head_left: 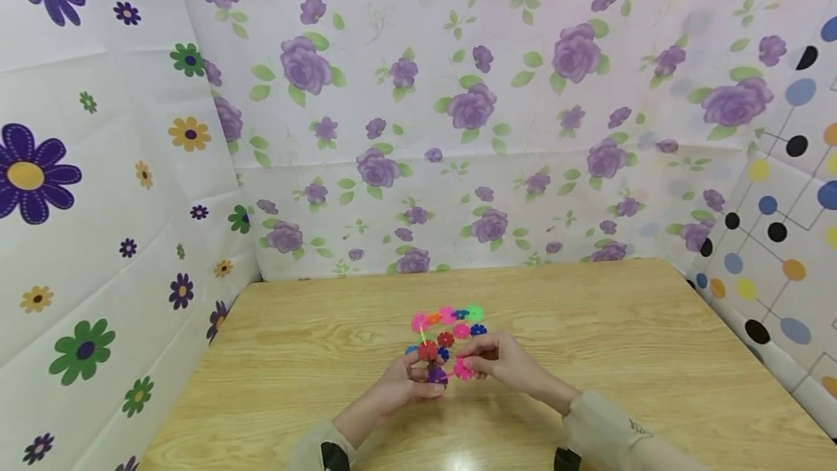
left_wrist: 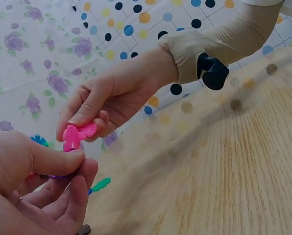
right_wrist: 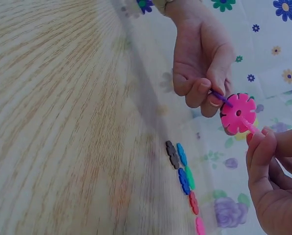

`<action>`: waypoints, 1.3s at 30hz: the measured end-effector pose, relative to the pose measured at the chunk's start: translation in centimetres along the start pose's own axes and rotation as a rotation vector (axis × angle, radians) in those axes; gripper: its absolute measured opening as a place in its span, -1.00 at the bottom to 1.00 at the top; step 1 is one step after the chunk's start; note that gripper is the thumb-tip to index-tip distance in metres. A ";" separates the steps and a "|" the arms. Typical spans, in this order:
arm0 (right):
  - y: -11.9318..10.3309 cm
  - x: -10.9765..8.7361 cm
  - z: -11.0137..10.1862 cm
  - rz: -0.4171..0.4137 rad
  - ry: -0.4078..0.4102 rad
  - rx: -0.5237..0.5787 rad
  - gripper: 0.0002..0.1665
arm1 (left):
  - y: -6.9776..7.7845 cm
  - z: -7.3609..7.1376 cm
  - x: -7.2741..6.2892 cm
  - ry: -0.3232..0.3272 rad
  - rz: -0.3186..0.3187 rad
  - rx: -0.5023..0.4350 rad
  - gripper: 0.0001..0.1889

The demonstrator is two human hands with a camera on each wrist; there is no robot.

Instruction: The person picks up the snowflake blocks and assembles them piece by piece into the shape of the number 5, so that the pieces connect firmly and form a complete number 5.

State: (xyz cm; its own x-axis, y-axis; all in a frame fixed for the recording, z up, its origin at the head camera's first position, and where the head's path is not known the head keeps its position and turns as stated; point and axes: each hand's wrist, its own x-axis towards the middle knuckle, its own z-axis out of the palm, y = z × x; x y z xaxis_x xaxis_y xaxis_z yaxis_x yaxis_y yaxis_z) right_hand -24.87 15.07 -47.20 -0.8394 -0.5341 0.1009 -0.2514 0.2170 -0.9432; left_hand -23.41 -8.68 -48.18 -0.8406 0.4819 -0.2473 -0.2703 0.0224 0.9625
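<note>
My left hand (head_left: 400, 382) pinches a purple notched plastic disc (head_left: 436, 378), a flower-shaped interlocking piece. A pink disc (right_wrist: 238, 113) stands joined at an angle to the purple one. Between its thumb and fingertips, my right hand (head_left: 502, 363) holds a second pink disc (left_wrist: 88, 130), seen nearly edge-on in the right wrist view. This piece meets the first pink disc at its slots; how deep it sits I cannot tell. Behind the left fingers shows a red disc (head_left: 427, 349), partly covered.
Beyond the hands, several loose discs lie on the wooden table (head_left: 294, 355), among them a bright green disc (head_left: 474, 312), a blue disc (head_left: 479, 329) and a dark brown disc (right_wrist: 172, 154). Patterned cloth (head_left: 418, 93) hangs behind the table and at both sides.
</note>
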 end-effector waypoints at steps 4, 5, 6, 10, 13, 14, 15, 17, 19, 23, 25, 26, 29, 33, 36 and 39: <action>0.4 0.1 0.0 0.011 -0.013 0.000 -0.72 | -0.4 -0.1 0.1 0.003 0.004 -0.008 -0.47; 0.5 0.1 0.0 0.013 -0.016 -0.005 -0.72 | -0.5 -0.1 0.2 0.003 0.005 -0.011 -0.48; 0.5 0.1 0.0 0.015 -0.021 -0.002 -0.71 | -0.6 -0.2 0.2 0.005 0.005 -0.017 -0.49; 0.4 0.1 -0.1 0.039 -0.034 0.009 -0.70 | -0.9 -0.4 0.3 0.021 -0.004 -0.033 -0.54; 0.3 0.1 -0.2 0.061 -0.035 0.019 -0.71 | -0.9 -0.5 0.4 0.030 -0.011 -0.039 -0.52; 0.3 0.1 -0.2 0.066 -0.035 0.018 -0.71 | -0.9 -0.5 0.5 0.028 -0.012 -0.042 -0.49; 0.3 0.1 -0.2 0.071 -0.037 0.020 -0.70 | -0.9 -0.5 0.5 0.027 -0.014 -0.045 -0.46; 0.4 0.2 -0.3 0.077 -0.040 0.015 -0.69 | -0.9 -0.5 0.4 0.025 -0.012 -0.049 -0.41; 0.5 0.2 -0.4 0.078 -0.041 0.004 -0.67 | -0.9 -0.5 0.4 0.025 -0.009 -0.062 -0.38; 0.8 0.1 -0.6 0.075 -0.041 -0.012 -0.62 | -0.9 -0.5 0.3 0.030 0.007 -0.088 -0.40; 0.9 0.1 -0.7 0.074 -0.042 -0.014 -0.61 | -1.0 -0.5 0.3 0.037 0.012 -0.099 -0.40; 1.0 0.1 -0.7 0.078 -0.042 -0.010 -0.60 | -0.9 -0.5 0.4 0.039 0.014 -0.103 -0.40; 1.1 0.0 -0.8 0.090 -0.040 -0.002 -0.58 | -1.0 -0.5 0.4 0.042 0.019 -0.114 -0.38; 1.0 0.0 -0.7 0.117 -0.038 0.009 -0.54 | -1.2 -0.4 0.5 0.045 0.051 -0.121 -0.38; 0.8 0.0 -0.5 0.134 -0.041 0.006 -0.49 | -1.2 0.0 0.6 0.073 0.088 -0.124 -0.41; 0.5 0.2 -0.2 0.133 -0.046 -0.001 -0.50 | -1.0 0.5 0.7 0.121 0.119 -0.134 -0.43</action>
State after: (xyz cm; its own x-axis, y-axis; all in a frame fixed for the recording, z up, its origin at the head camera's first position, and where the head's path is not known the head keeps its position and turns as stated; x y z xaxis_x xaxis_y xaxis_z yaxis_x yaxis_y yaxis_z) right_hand -25.28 15.17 -47.55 -0.8424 -0.5374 -0.0401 -0.1398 0.2898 -0.9468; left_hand -23.50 -7.92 -49.29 -0.9184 0.3651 -0.1522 -0.2188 -0.1485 0.9644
